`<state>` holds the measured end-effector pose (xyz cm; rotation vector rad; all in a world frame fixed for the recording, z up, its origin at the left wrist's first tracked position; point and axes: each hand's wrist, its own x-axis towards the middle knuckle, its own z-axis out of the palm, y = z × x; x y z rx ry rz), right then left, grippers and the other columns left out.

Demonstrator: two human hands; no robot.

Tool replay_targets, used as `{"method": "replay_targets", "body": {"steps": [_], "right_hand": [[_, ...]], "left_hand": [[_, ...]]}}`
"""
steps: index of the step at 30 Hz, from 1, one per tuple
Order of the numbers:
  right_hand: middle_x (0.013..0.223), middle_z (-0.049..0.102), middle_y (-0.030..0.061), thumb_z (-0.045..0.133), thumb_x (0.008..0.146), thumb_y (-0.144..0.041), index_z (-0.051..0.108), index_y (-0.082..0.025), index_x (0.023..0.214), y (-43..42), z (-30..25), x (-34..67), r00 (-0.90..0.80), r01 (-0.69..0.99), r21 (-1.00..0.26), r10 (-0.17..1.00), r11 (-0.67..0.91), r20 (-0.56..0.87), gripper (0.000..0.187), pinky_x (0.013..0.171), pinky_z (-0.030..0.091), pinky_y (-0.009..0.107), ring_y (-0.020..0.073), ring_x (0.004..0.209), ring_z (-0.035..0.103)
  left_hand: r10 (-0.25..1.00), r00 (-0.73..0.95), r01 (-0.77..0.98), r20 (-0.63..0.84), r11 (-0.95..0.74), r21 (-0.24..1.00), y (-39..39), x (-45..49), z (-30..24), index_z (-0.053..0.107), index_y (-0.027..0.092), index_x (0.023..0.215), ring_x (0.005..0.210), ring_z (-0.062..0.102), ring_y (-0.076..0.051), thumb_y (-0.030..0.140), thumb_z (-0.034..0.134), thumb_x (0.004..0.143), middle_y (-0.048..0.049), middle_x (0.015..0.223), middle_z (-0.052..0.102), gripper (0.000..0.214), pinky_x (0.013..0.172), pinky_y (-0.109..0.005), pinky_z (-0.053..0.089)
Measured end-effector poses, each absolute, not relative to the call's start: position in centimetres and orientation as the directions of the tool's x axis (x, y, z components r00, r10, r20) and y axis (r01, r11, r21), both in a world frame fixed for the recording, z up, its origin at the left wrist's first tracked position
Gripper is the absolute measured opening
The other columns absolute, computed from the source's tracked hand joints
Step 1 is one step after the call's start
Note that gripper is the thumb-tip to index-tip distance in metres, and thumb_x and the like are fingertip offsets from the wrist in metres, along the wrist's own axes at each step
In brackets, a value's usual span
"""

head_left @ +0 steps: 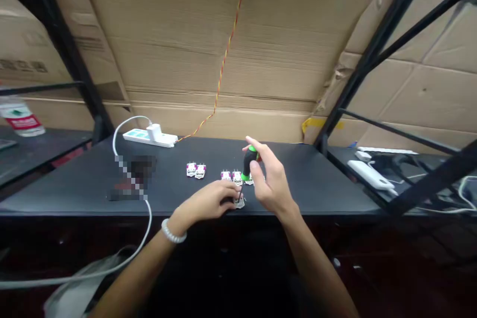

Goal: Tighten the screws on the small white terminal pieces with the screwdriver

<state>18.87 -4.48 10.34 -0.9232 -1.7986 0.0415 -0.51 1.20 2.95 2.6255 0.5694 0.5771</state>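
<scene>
My right hand (271, 179) is closed round the black and green handle of a screwdriver (246, 163). Its shaft slants down to a small white piece with metal parts (239, 203) near the table's front edge. The fingers of my left hand (212, 199) are pressed together on that piece, hiding part of it. Just behind it stands a row of similar small white and purple pieces (237, 177), one partly covered by my right hand. Two more of them, a white and purple pair (196, 170), sit to the left.
A white power strip (166, 140) with a plugged-in charger (154, 131) lies at the back left of the black table (313, 184). Its white cable (149, 213) hangs over the front edge. Cardboard (179, 44) walls the back, between black metal posts (357, 79). A bottle (22, 117) stands far left.
</scene>
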Motion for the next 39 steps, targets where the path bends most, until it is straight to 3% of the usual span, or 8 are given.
{"method": "replay_targets", "body": {"steps": [5,11,16,23,28,32,39], "right_hand": [[0.110,0.061,0.0086,0.071,0.094,-0.030,0.067,-0.024,0.134,-4.25,10.24,18.70,-0.049,0.635,-0.402,0.554,0.660,0.831,0.041,0.090,0.059,0.042,0.0239,0.098,0.065],[0.124,0.068,0.0112,0.047,0.102,-0.018,0.054,-0.025,0.150,-4.38,10.36,18.78,-0.126,0.578,-0.430,0.596,0.693,0.793,0.049,0.101,0.056,0.044,0.0250,0.113,0.067],[0.113,0.067,0.0091,0.068,0.094,-0.026,0.063,-0.023,0.138,-4.28,10.29,18.60,-0.077,0.622,-0.413,0.577,0.665,0.813,0.045,0.091,0.059,0.040,0.0239,0.099,0.067],[0.123,0.070,0.0123,0.052,0.096,-0.017,0.051,-0.021,0.153,-4.40,10.44,18.80,-0.133,0.598,-0.417,0.598,0.684,0.791,0.057,0.098,0.057,0.044,0.0254,0.108,0.068],[0.113,0.065,0.0091,0.068,0.094,-0.025,0.062,-0.022,0.140,-4.49,10.56,18.66,-0.089,0.633,-0.397,0.572,0.665,0.815,0.047,0.088,0.059,0.039,0.0229,0.097,0.066],[0.106,0.066,0.0063,0.066,0.095,-0.022,0.062,-0.024,0.139,-4.43,10.43,18.75,-0.065,0.651,-0.395,0.567,0.648,0.821,0.044,0.079,0.058,0.037,0.0200,0.084,0.062],[0.101,0.065,0.0047,0.069,0.095,-0.024,0.065,-0.024,0.136,-4.55,10.44,19.59,-0.028,0.672,-0.380,0.535,0.635,0.845,0.042,0.074,0.054,0.035,0.0190,0.079,0.057]], "left_hand": [[0.467,0.826,0.311,0.316,-0.844,0.436,1.09,-0.53,3.02,0.078,0.020,0.103,0.113,0.071,-0.026,0.012,0.070,0.093,-0.0069,0.119,0.076,0.015,0.106,-0.039,0.053],[0.459,0.831,0.296,0.314,-0.843,0.450,1.05,-0.47,3.13,0.078,0.020,0.105,0.110,0.071,-0.024,0.011,0.069,0.094,-0.0070,0.118,0.076,0.016,0.105,-0.038,0.054],[0.458,0.829,0.298,0.321,-0.847,0.440,1.08,-0.48,3.07,0.078,0.020,0.102,0.111,0.071,-0.026,0.011,0.071,0.093,-0.0073,0.115,0.076,0.015,0.104,-0.038,0.054],[0.462,0.830,0.299,0.312,-0.842,0.449,1.19,-0.50,2.99,0.078,0.020,0.104,0.114,0.071,-0.026,0.012,0.071,0.093,-0.0074,0.122,0.076,0.015,0.106,-0.039,0.054],[0.459,0.831,0.304,0.314,-0.848,0.434,1.20,-0.52,2.94,0.078,0.021,0.103,0.115,0.070,-0.026,0.012,0.070,0.093,-0.0068,0.120,0.076,0.015,0.108,-0.040,0.053],[0.471,0.829,0.316,0.302,-0.839,0.442,1.21,-0.51,2.96,0.078,0.020,0.104,0.114,0.071,-0.026,0.013,0.071,0.094,-0.0075,0.121,0.076,0.015,0.107,-0.039,0.054],[0.471,0.832,0.321,0.293,-0.839,0.439,1.39,-0.66,2.78,0.079,0.021,0.114,0.124,0.070,-0.027,0.015,0.072,0.095,-0.0085,0.134,0.074,0.022,0.114,-0.041,0.051]]}}
